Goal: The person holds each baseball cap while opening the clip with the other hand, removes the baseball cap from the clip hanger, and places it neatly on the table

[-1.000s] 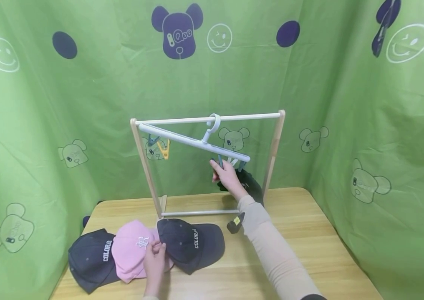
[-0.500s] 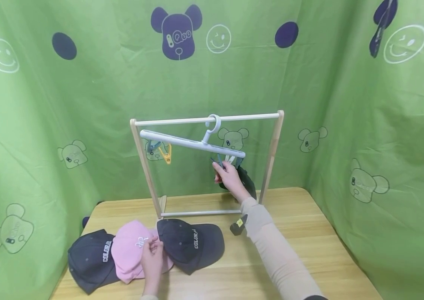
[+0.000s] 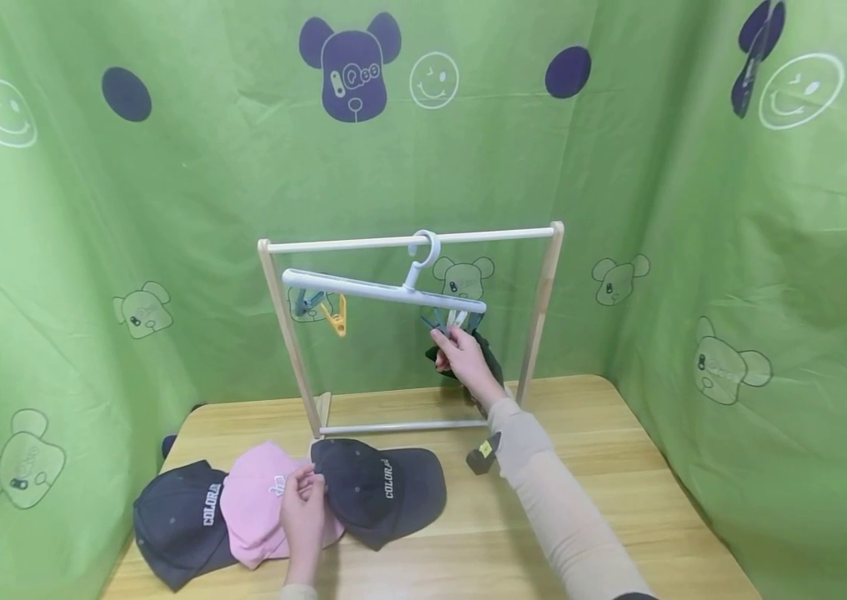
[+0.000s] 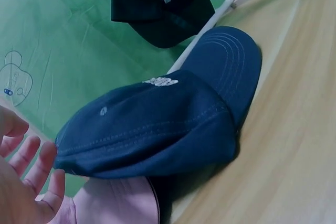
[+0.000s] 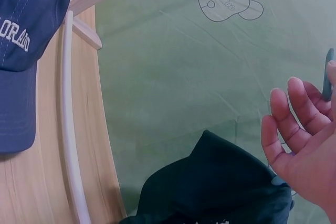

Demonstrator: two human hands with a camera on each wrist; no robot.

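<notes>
My right hand pinches a blue clothes clip below the right end of the pale blue hanger. The hanger hooks over the rack's top bar, its right end lower. A dark cap hangs from that end, partly hidden behind the hand in the head view. My left hand is over the pink cap, fingers loosely bent, with its fingertips right at the back edge of a navy cap. Another navy cap lies at the left, beside the pink one.
The wooden rack stands at the back of the table. A yellow clip and a blue one hang from the hanger's left end. Green printed curtain surrounds the table. A small black box sits at the right wrist.
The hanger has tipped nearer to level: its left end came down and its right end rose. My right hand moved slightly right; my left hand shifted slightly toward the navy cap's back edge.
</notes>
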